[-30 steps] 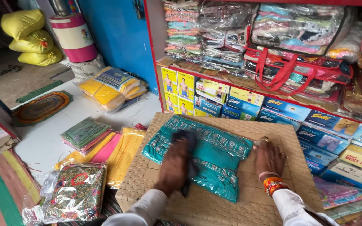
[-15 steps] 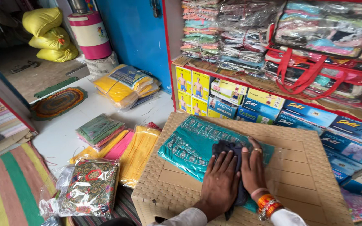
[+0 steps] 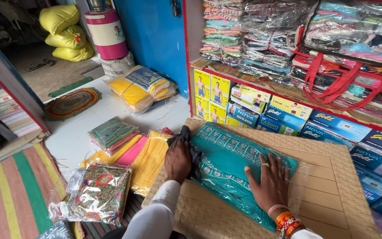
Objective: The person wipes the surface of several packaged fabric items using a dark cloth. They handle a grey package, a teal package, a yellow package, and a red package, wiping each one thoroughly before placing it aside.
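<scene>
A teal patterned garment in a clear plastic sleeve (image 3: pixel 228 166) lies on a tan woven-pattern stool top (image 3: pixel 332 186). My left hand (image 3: pixel 177 160) presses a dark cloth (image 3: pixel 190 146) against the packet's left end. My right hand (image 3: pixel 268 182) lies flat, fingers spread, on the packet's right half; it wears a ring and orange thread bracelets at the wrist.
Yellow and pink cloth packets (image 3: pixel 149 157) and a floral packet (image 3: pixel 98 192) lie left of the stool. Coloured cartons (image 3: pixel 266 110) line the shelf behind, with bagged clothes (image 3: pixel 332 40) above. A striped mat (image 3: pixel 14 194) and yellow sacks (image 3: pixel 65 33) sit further left.
My left hand has slid with the dark cloth from the packet's middle to its left end. My right hand has spread flat on the right half. The view has shifted.
</scene>
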